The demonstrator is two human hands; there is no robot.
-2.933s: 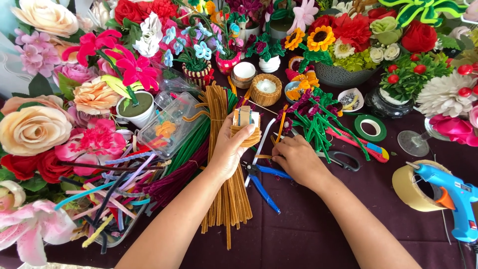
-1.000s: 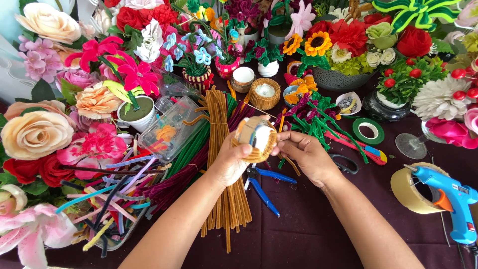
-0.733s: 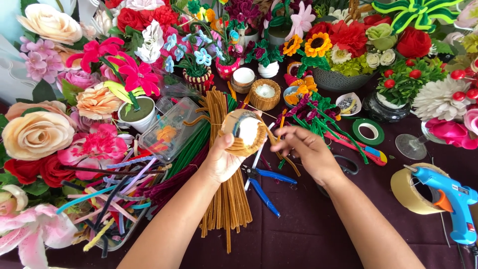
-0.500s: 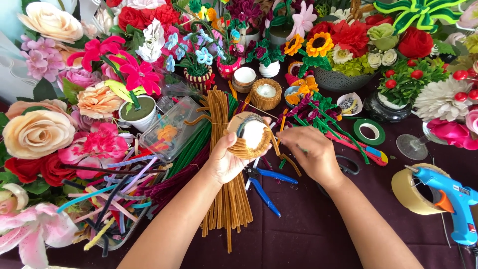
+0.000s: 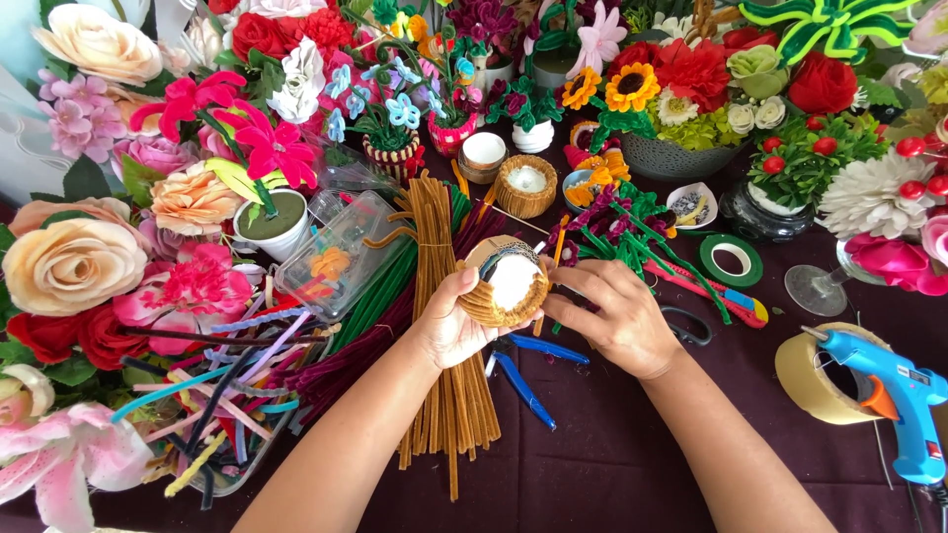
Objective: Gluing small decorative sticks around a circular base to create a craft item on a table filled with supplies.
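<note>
fingers [image 5: 468,286] of the left hand [image 5: 449,326] curl around a small round pot wrapped in tan pipe cleaners [image 5: 506,286], thumb and fingertips pressed against its ribbed side so that its white-filled top tilts toward the camera. the right hand [image 5: 612,316] sits just beside it, its fingers bent and drawn together, fingertips touching the pot's right edge. the pot is held above a long bundle of tan pipe cleaners [image 5: 439,296] lying on the dark maroon tablecloth [image 5: 612,464], with blue-handled pliers [image 5: 523,370] under the hands. a blue glue gun [image 5: 894,400] rests on a roll of tan tape [image 5: 815,375] at the right, and a green tape roll [image 5: 732,260] lies near a wine glass [image 5: 825,281].
</note>
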